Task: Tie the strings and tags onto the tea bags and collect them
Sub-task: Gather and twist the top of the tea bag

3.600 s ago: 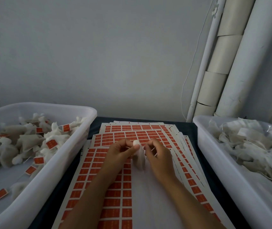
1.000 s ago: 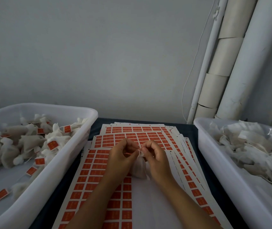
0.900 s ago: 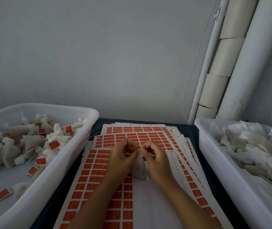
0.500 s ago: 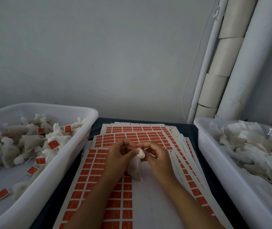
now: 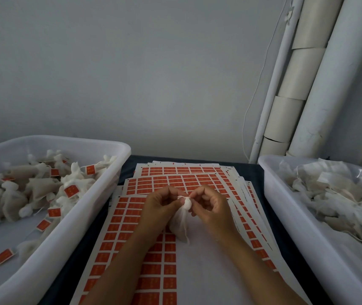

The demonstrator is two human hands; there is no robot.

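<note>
- Our left hand [image 5: 158, 208] and right hand [image 5: 213, 208] are pinching the tea bag [image 5: 181, 221] neck, mid-gap between two white tubs [image 5: 65, 238].
- Label sheets [image 5: 175, 179] are covering the dark bench [image 5: 131, 164]; pipes [image 5: 320, 84] are lining the wall.

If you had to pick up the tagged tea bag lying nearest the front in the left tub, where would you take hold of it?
Pinch the orange tag from above: it lies flat, apart from the pile, on the bare floor of the tub, with its bag trailing behind.
</note>
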